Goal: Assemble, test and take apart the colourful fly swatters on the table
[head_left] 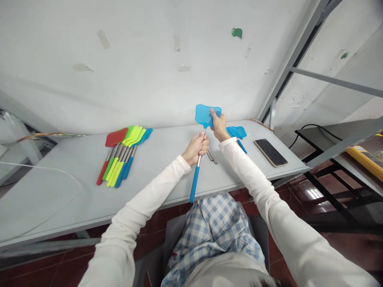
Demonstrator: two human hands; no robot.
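Observation:
A blue fly swatter (204,114) with a perforated head, a metal rod and a blue grip is held up over the front part of the table. My left hand (196,148) is wrapped round its metal rod, just below the head. With thumb and fingers, my right hand (219,125) pinches the right side of the head. Behind my right wrist lie more blue swatter heads (238,132) and a loose blue grip (242,146). Thin metal rods (212,156) rest on the table between my hands, partly hidden by my left hand.
At left, several fly swatters (123,153) in red, green, yellow and blue lie in an overlapping row on the grey table (74,167). A phone (271,152) lies near the right edge. A white cable (68,175) crosses the left end. Behind stands a white wall (134,79).

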